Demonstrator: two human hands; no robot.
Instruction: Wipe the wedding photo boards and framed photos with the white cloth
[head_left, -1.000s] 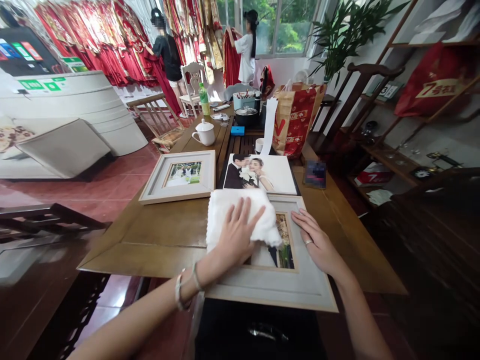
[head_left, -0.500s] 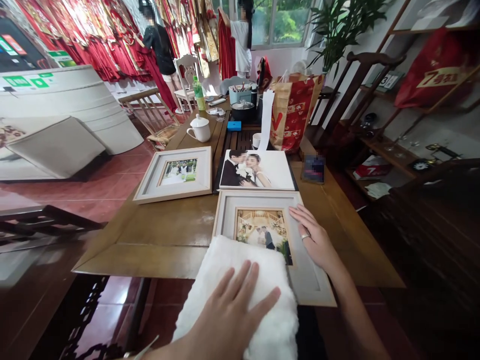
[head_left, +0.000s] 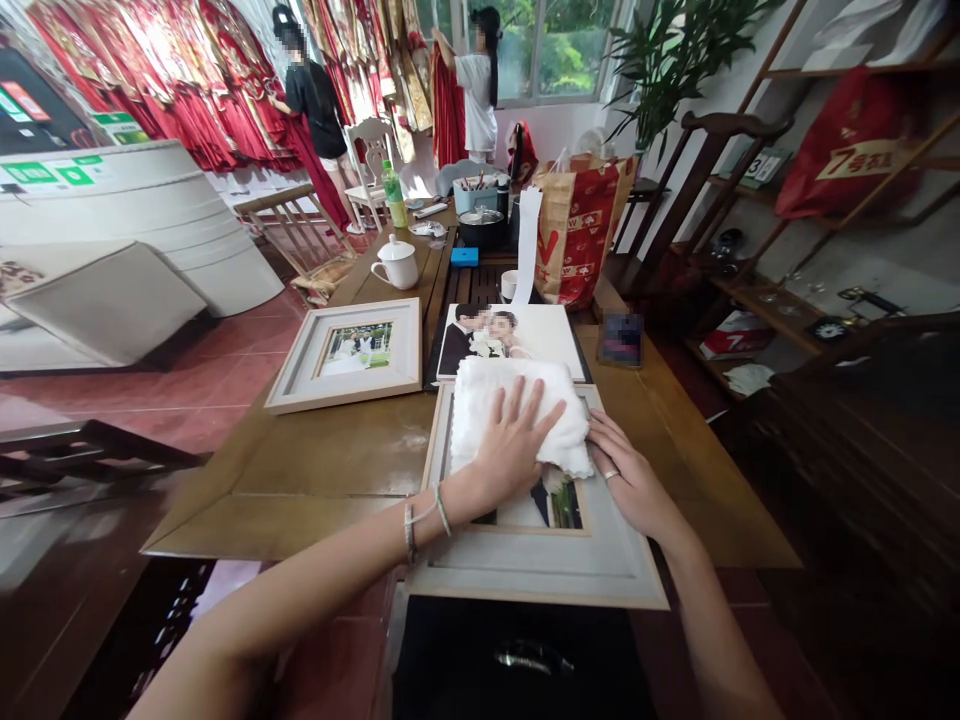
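My left hand [head_left: 511, 442] lies flat with fingers spread on a white fluffy cloth [head_left: 487, 405], pressing it onto the upper part of a pale-framed wedding photo [head_left: 540, 565] that lies at the near edge of the wooden table [head_left: 330, 470]. My right hand [head_left: 628, 478], with a ring on one finger, rests flat and open on the frame's right border, steadying it. The cloth hides the top of the picture.
A second framed photo [head_left: 349, 353] lies to the left, an unframed print [head_left: 540, 330] just beyond the cloth. Farther back stand a white lidded cup [head_left: 395, 263], a blue box [head_left: 464, 256], a pot [head_left: 481, 226] and a red-gold bag [head_left: 581, 235]. Two people handle red garments at the back.
My left hand slid the cloth from the frame's top down to its near edge and back up to the top. My right hand stayed on the frame's right border.
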